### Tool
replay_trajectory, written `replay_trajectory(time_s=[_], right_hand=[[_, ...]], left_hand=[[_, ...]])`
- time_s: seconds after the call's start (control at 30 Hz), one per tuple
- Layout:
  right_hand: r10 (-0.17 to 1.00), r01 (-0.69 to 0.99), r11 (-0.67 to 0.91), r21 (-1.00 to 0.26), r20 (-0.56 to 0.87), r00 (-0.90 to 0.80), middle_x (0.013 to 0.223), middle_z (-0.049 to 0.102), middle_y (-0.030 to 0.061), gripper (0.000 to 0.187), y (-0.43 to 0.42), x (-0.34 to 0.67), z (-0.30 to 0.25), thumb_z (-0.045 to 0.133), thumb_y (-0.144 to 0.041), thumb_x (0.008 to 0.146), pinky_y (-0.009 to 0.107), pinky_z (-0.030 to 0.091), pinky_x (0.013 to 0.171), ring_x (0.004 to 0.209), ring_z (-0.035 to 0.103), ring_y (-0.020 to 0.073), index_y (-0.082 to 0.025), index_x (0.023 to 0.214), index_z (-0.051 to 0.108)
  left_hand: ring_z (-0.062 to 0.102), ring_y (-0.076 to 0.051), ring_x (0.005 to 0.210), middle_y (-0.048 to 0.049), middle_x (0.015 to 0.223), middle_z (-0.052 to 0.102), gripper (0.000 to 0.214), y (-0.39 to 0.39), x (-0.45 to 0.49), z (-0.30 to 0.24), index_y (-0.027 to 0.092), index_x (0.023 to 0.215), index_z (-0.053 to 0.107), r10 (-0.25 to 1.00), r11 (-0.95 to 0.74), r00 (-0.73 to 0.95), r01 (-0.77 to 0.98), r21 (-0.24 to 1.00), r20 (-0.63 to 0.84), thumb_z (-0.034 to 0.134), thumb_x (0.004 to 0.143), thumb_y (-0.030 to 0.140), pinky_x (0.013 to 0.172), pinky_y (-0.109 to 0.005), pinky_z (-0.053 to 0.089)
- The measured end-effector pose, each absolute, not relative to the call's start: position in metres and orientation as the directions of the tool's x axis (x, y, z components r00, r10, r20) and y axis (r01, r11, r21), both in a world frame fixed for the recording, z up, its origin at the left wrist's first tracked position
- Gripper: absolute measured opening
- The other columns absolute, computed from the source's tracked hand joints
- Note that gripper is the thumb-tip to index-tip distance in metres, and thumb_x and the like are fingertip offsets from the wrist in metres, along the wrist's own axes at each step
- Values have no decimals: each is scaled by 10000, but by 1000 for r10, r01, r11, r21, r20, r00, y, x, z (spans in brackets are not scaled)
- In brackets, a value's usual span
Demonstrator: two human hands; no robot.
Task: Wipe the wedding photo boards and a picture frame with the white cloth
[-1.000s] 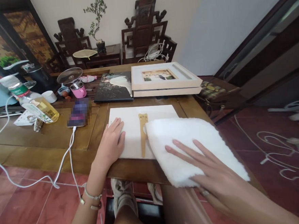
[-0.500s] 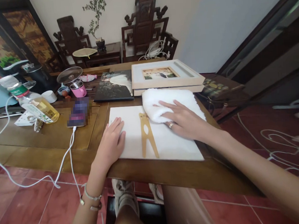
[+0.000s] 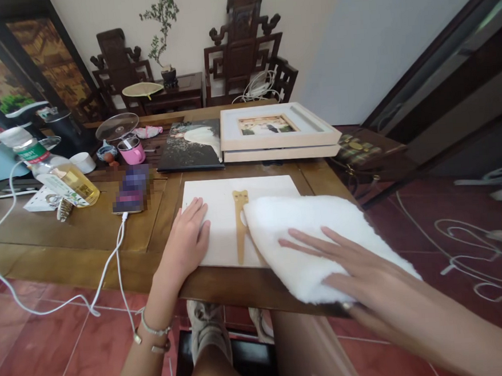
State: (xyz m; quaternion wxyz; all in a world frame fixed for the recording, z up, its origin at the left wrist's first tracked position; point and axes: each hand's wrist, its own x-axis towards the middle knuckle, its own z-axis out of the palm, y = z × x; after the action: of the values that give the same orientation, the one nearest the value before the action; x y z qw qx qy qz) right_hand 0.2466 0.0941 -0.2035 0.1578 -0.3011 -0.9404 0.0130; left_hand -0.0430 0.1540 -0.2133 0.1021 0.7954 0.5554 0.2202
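The white cloth (image 3: 308,215), under the spread right hand (image 3: 346,256), covers the right part of the white board (image 3: 218,239), nearer than half a second ago. The left hand (image 3: 188,235) lies flat at the board's left. Farther left, the bottle (image 3: 72,177) has an unreadable green label (image 3: 34,153).

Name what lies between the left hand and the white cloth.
In the head view, a tan strip on the white board lies between the left hand and the white cloth.

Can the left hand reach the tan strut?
Probably yes: the left hand rests on the white board, with bare board between it and the tan strut; the white cloth covers part of it from the right.
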Motion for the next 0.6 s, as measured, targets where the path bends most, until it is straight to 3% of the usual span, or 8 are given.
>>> replay_trajectory(time_s=[0.13, 0.33, 0.6], right_hand=[[630, 640, 766, -60, 264, -730, 1492, 387, 99, 397, 132, 254, -216, 373, 74, 653, 654, 317, 1064, 1398, 274, 305, -194, 789, 632], [733, 753, 657, 7, 226, -642, 1484, 396, 91, 628, 193, 244, -232, 316, 156, 594, 786, 327, 931, 1394, 225, 405, -178, 981, 682], [686, 707, 707, 1, 243, -686, 1452, 447, 72, 469, 136, 242, -228, 394, 92, 611, 742, 346, 971, 1376, 273, 413, -193, 792, 719]], left_hand=[[344, -246, 1399, -165, 1452, 452, 400, 151, -37, -220, 97, 1317, 497, 929, -362, 285, 837, 410, 236, 379, 943, 176, 1156, -494, 262], [340, -243, 1402, -160, 1457, 446, 400, 151, -31, -229, 99, 1320, 496, 930, -359, 285, 837, 414, 231, 386, 944, 181, 1161, -487, 255], [343, -240, 1400, -159, 1458, 446, 404, 154, -34, -224, 94, 1324, 495, 932, -355, 285, 844, 401, 226, 383, 946, 181, 1164, -479, 253]])
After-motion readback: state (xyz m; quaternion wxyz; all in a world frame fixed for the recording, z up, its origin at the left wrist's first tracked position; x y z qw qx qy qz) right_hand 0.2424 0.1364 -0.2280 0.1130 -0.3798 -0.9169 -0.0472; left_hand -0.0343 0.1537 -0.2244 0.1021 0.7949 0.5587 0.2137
